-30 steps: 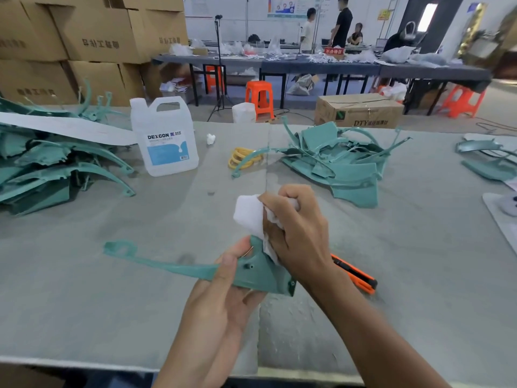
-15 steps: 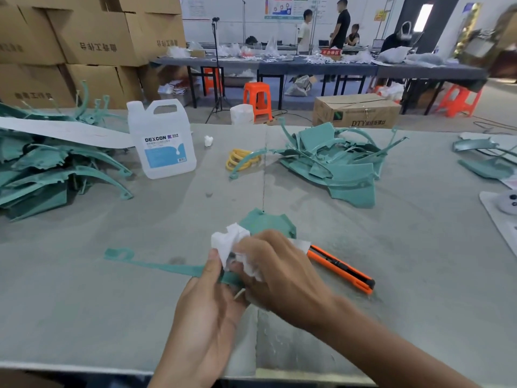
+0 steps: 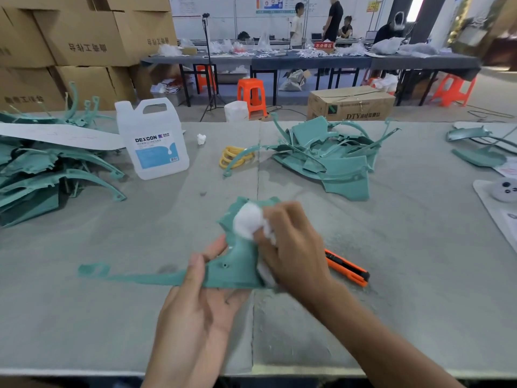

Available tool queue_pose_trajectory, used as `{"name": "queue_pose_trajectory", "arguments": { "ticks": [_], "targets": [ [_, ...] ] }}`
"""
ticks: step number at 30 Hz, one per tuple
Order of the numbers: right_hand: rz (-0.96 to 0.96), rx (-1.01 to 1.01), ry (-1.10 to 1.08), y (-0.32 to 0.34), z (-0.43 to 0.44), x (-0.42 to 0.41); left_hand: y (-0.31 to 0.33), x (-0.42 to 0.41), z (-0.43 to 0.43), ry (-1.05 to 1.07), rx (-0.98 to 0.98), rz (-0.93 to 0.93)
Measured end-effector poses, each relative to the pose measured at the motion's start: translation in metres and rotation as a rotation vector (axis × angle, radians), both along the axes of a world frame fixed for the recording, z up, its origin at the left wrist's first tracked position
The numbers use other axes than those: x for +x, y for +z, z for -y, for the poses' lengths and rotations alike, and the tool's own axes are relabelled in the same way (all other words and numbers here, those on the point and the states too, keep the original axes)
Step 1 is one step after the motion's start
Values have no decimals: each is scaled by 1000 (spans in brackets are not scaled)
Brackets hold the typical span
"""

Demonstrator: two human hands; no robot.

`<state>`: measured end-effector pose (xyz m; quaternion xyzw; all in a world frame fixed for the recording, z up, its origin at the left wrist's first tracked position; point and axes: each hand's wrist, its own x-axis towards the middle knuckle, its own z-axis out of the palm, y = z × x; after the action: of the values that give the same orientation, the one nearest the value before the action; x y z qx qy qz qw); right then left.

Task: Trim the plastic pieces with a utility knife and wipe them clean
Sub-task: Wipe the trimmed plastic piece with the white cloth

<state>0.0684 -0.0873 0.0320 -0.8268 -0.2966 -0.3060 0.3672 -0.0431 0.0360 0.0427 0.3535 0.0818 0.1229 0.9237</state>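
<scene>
— What is seen at the centre?
— A teal plastic piece [image 3: 237,264] is held just above the grey worktop [image 3: 405,261], near its front edge. Its long thin arm is stretched out to the left.

— How is it gripped?
— It is clamped from below by the left hand [image 3: 201,312], thumb laid on its upper face. A white wad of cloth [image 3: 249,224] is pinched in the closed right hand [image 3: 293,245] and pressed against the piece's upper part.

— And the knife?
— An orange utility knife [image 3: 348,268] is left lying on the worktop just behind the right wrist, untouched.

— What is found farther out?
— A heap of teal pieces [image 3: 330,155] is piled beyond, another stack [image 3: 42,175] at far left, with a white jug [image 3: 154,141] and yellow rings [image 3: 233,159] set between them.
</scene>
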Motion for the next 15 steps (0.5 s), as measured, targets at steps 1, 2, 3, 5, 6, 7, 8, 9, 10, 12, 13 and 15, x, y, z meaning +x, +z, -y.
{"name": "queue_pose_trajectory", "arguments": {
  "ticks": [1, 2, 3, 5, 6, 7, 8, 9, 10, 12, 13, 15],
  "targets": [
    [-95, 19, -93, -1, 6, 15, 0, -3, -3, 10, -24, -4],
    [-207, 40, -171, -1, 12, 29, 0, -4, -5, 17, -40, -10],
    [-291, 49, -228, 0, 18, 41, 1, -5, -5, 20, -47, -16],
    [-283, 117, -235, 3, 24, 46, 2, -8, -5, 45, -62, -20],
    [-227, 187, -209, 7, 22, 40, 4, -7, -5, 70, -64, -19],
    [-184, 260, -170, 10, 17, 29, 4, -7, -3, 99, -69, -23],
    [-144, 296, -106, 12, 12, 13, 5, -2, -3, 118, -71, -34],
    [-116, 283, -15, 8, 5, -4, 4, 1, -2, 121, -70, -49],
    [-86, 215, 83, 1, -2, -20, 6, 5, 1, 96, -51, -76],
    [-17, 1, 246, -18, -9, -38, 7, 9, 4, 50, -4, -139],
    [19, -60, 244, -26, -8, -35, 8, 9, 6, 46, 1, -131],
    [-44, -25, 45, -33, 3, -9, 13, 2, 6, 69, 15, -68]
  ]
}}
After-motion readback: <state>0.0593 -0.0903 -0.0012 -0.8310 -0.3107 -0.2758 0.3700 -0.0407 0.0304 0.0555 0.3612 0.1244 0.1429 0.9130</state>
